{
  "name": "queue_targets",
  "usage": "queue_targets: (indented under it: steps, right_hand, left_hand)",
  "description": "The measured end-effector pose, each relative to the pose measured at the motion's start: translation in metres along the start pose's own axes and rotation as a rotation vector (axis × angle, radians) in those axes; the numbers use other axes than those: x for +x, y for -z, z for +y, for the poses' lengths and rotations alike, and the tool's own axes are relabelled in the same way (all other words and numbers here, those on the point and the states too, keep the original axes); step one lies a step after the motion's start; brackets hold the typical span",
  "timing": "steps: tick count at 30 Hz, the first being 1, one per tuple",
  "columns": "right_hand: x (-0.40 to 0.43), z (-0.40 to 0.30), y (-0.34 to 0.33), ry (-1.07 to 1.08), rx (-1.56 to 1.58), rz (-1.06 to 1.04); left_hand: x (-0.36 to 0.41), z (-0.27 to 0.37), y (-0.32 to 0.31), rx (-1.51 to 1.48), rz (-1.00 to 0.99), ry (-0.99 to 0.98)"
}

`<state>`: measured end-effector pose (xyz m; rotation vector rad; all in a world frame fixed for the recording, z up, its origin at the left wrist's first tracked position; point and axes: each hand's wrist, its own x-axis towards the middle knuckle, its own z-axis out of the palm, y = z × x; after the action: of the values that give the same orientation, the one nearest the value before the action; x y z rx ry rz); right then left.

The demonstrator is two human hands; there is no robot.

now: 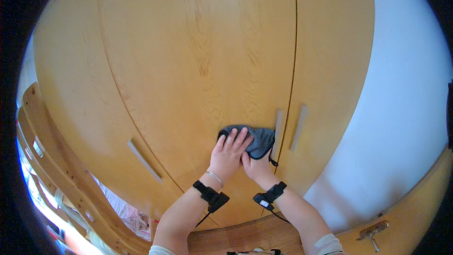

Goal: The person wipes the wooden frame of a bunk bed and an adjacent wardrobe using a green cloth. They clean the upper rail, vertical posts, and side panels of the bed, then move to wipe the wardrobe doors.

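Note:
A dark grey cloth with a black edge and a hanging loop (262, 141) lies against the wooden wardrobe door (198, 60), just left of a metal bar handle (278, 124). My left hand (230, 152) is laid over the cloth's left part with its fingers spread. My right hand (257, 168) is beside it, touching it; the cloth covers most of its fingers, so their grip is hidden. Each wrist wears a black strap with a small device and cable, and the left one also a silver bangle.
More bar handles are on the right door (299, 127) and the left door (144, 160). A wooden bed frame (63, 156) with bedding curves along the left. At right stand a white wall (396, 88) and a wooden door with a metal lever handle (373, 234). Wooden floor (244, 239) shows below.

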<state>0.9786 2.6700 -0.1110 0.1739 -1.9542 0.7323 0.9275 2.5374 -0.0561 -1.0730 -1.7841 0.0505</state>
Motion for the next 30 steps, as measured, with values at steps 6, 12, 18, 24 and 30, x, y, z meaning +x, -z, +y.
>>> queue_targets:
  steps: [6,12,18,24,30]
  right_hand:
    - [0.04,-0.014,0.005,0.071,-0.047,0.042]
    - [0.079,-0.02,0.011,0.107,-0.009,0.034]
    - [-0.012,0.004,-0.026,0.036,-0.029,-0.13]
    - [-0.093,0.022,-0.056,0.063,-0.232,-0.486]
    - [-0.021,-0.012,-0.077,0.155,-0.251,-0.416]
  left_hand:
    - [0.027,-0.028,0.024,0.002,-0.03,0.038]
    - [0.034,-0.054,0.033,-0.033,0.131,0.232]
    - [-0.073,-0.01,-0.022,-0.011,-0.062,0.212]
    - [-0.192,0.02,-0.057,-0.097,-0.25,0.208]
    - [-0.155,-0.052,-0.029,-0.027,-0.198,0.36]
